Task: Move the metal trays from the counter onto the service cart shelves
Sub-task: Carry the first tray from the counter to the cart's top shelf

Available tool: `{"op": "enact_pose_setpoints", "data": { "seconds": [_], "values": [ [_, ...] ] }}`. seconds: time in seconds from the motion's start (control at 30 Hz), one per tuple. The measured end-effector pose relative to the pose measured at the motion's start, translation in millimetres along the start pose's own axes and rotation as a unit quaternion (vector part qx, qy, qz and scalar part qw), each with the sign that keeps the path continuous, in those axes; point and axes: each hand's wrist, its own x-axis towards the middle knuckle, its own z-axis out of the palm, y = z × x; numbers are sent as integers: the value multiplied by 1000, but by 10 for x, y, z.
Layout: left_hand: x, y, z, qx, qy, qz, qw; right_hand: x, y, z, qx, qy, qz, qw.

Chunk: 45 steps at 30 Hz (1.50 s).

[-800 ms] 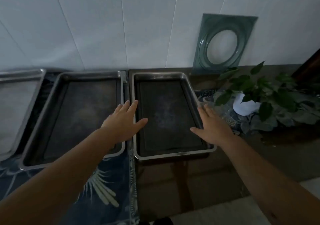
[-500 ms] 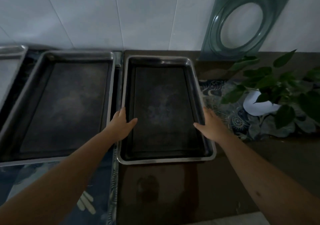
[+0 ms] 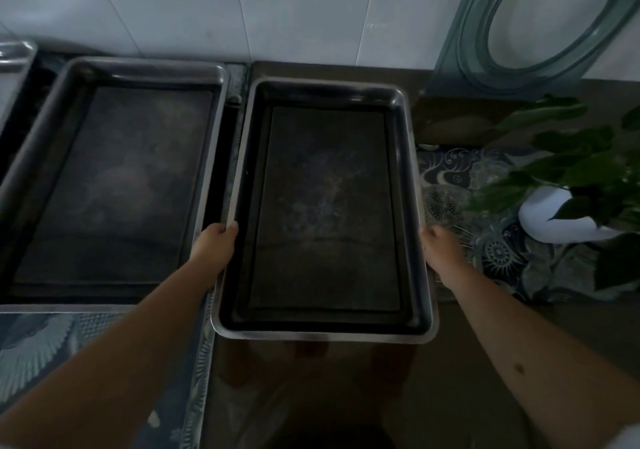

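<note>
A rectangular metal tray [image 3: 323, 336] with a dark inside lies on the brown counter in front of me. My left hand [image 3: 214, 246] is closed around its left rim, fingers curled over the edge. On the opposite rim my right hand [image 3: 441, 249] grips from outside. A second, larger metal tray [image 3: 45, 113] lies just to the left, almost touching. The corner of a third tray [image 3: 17, 54] shows at the far left. No service cart is in view.
A potted plant in a white pot [image 3: 550, 216] stands right of the held tray on a patterned cloth [image 3: 485, 241]. A green glass panel with a round hole [image 3: 540, 26] leans on the white tiled wall. A blue patterned cloth [image 3: 52, 344] covers the left counter.
Both hands went from hovering flat above the tray to gripping its side rims. The camera has moved closer and lower over the tray.
</note>
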Motion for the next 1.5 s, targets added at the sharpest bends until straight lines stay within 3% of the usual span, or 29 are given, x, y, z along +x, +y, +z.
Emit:
{"op": "enact_pose_setpoints", "data": {
  "seconds": [0.1,0.27,0.57,0.7,0.9,1.17,1.37,1.5],
  "values": [
    [-40,-45,67,-21,-1,-17,1000,12,74,2,30,-3,-1,1000],
    [-205,-66,90,-71,67,-8,995,-133,176,16,84,62,-24,994],
    [-615,-265,-460,-146,106,0,984,-562,-105,34,49,88,-96,990],
    [-869,-468,-874,-173,170,2,970,-717,-467,246,59,67,-140,986],
    [-1425,-1126,-1600,-257,232,-61,936,-1019,-1188,880,37,-13,-204,978],
    [-2416,-2481,-2495,-338,361,-126,860,-2134,-1964,2197,-13,-134,-315,940],
    [-3501,-3632,-2867,-420,454,-166,768,-3245,-2293,3366,-78,-237,-383,889],
    [-4245,-4283,-2949,-443,514,-202,707,-4088,-2360,4131,-112,-303,-443,836]
  ]
}}
